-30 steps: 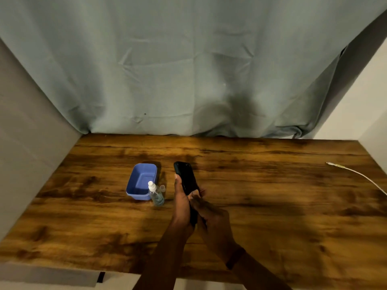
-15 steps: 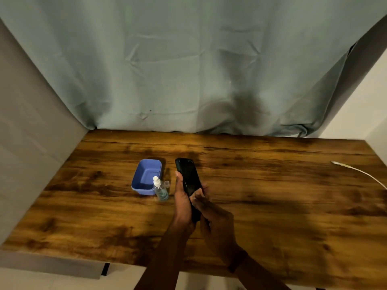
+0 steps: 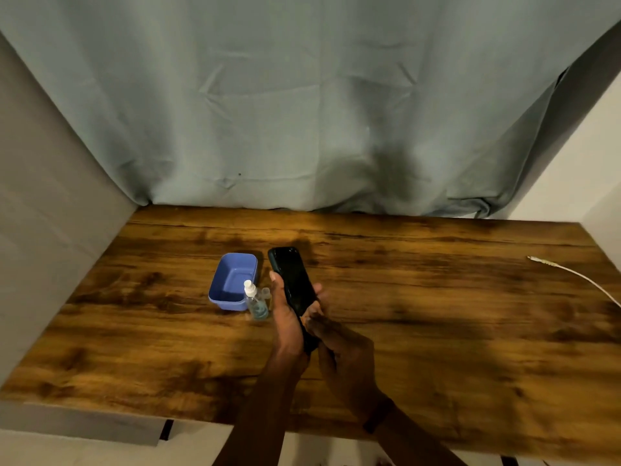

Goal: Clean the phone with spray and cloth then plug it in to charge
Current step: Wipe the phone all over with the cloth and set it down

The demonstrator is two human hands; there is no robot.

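Observation:
A black phone (image 3: 292, 277) is held upright and tilted above the wooden table (image 3: 437, 331), its dark face towards me. My left hand (image 3: 285, 317) grips its lower left edge, thumb along the side. My right hand (image 3: 342, 351) closes around the phone's bottom end from the right, fingertips against its face. A small clear spray bottle (image 3: 256, 302) with a white nozzle and bluish liquid stands just left of my left hand, its loose clear cap (image 3: 266, 292) beside it. A white charging cable (image 3: 571, 272) lies at the table's far right. I see no cloth.
A blue plastic tub (image 3: 232, 280) sits right behind the spray bottle. A grey-green curtain (image 3: 302, 112) hangs along the back edge. A grey wall (image 3: 50, 230) borders the table on the left and a pale wall (image 3: 588, 163) on the right.
Both hands keep their hold on the phone in almost the same pose. The view has shifted slightly, so the table objects sit a little to the right.

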